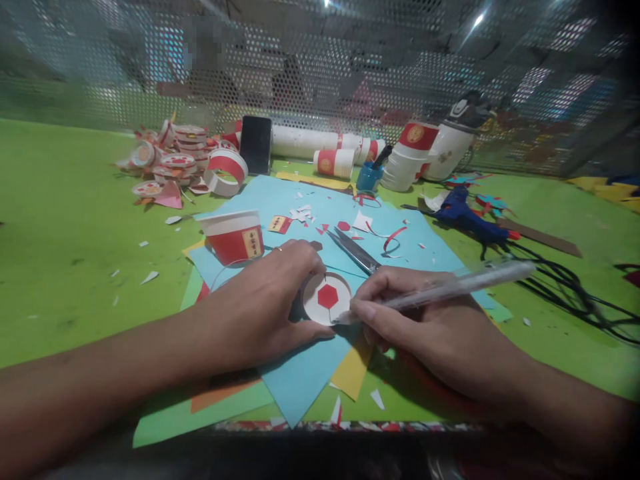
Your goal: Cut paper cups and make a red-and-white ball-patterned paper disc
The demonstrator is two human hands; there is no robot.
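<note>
My left hand (pixel 265 293) grips the edge of a round white paper-cup base (pixel 313 307), thumb at the near side and fingers at the far side. A red paper hexagon (pixel 328 297) sits in its middle, and a short dark line runs from the hexagon toward the near rim. In my right hand (pixel 425 327) is a translucent pen (pixel 460 283), its tip at that rim. Scissors (pixel 355 250) lie with blades pointing away; my right hand hides their handles. A cut red-and-white paper cup (pixel 233 239) rests beyond my left hand.
Blue paper sheets (pixel 295 380) lie under the work, strewn with scraps. Decorated paper discs (pixel 177 160) are piled back left beside a black phone (pixel 256 145). Stacked cups (pixel 305 141) lie behind. A blue glue gun (pixel 470 217) and black cable (pixel 565 287) are at right.
</note>
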